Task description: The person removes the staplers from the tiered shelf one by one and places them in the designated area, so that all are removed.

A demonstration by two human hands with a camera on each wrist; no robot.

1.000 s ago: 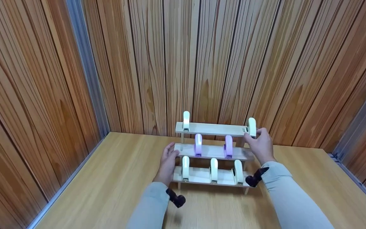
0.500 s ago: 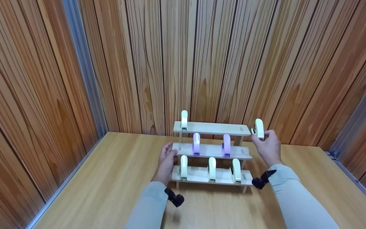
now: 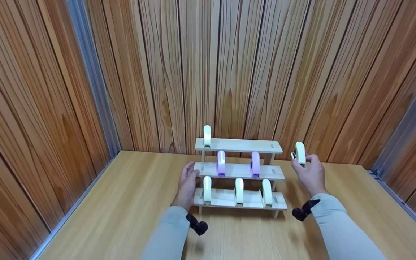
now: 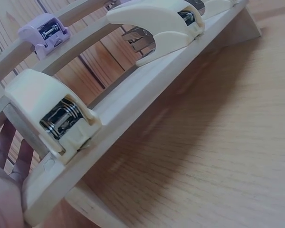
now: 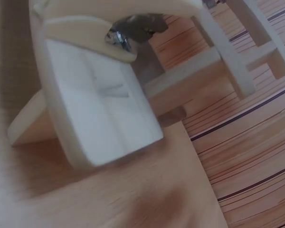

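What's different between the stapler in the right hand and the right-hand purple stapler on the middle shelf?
Colour: the held stapler is pale cream, while the purple stapler is light purple.
Support: the held stapler is gripped by the right hand, away from the rack; the purple stapler stands on the middle shelf, with no hand touching it.
Shared: both point their rounded ends upward and look similar in shape.

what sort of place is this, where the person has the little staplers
Probably a small enclosed work booth: wood-panelled walls stand around three sides of the table, a metal strip runs where two walls meet, and a rack of staplers stands on top.
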